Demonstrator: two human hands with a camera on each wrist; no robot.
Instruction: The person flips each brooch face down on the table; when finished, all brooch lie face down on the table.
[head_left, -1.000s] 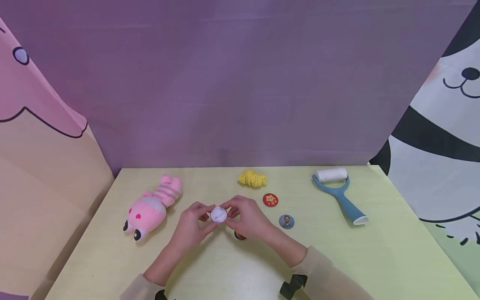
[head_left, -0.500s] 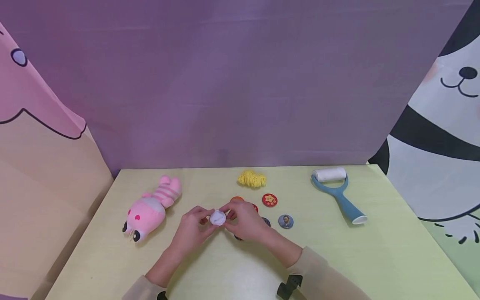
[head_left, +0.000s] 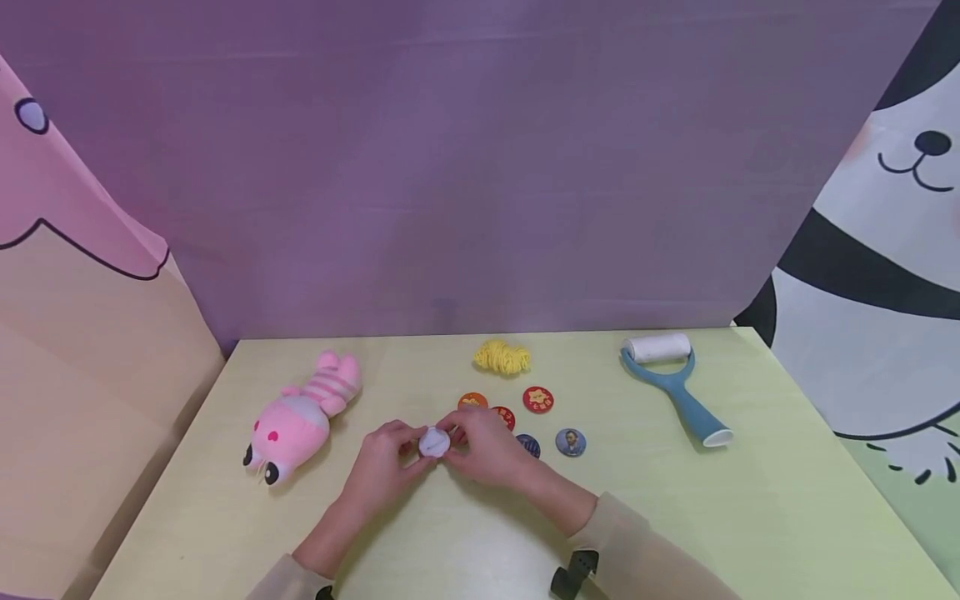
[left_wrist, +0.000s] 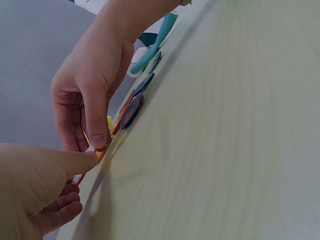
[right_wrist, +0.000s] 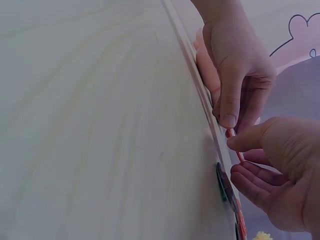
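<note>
Thumbs and fingers of both hands pinch a small round badge point(head_left: 434, 442), its pale side facing up in the head view. My left hand point(head_left: 383, 468) grips its left edge and my right hand point(head_left: 486, 446) its right edge. From the right wrist view the badge's thin rim point(right_wrist: 239, 153) looks red. Close beyond the right hand lie an orange badge point(head_left: 472, 401), a red badge point(head_left: 506, 418) and a dark striped badge point(head_left: 528, 447), partly covered by that hand. A red badge with a yellow star point(head_left: 538, 400) and a blue portrait badge point(head_left: 571, 442) lie farther right.
A pink plush toy point(head_left: 296, 429) lies on the left of the pale wooden table point(head_left: 675, 533). Behind the badges sits a bundle of yellow cord point(head_left: 502, 357). To the right is a blue-handled lint roller point(head_left: 678, 387). A purple cloth point(head_left: 480, 167) hangs behind.
Both hands have moved slightly toward the table's front with the badge between them. Orange, red and dark badges have come into sight beside the right hand, while one beneath it is now hidden.
</note>
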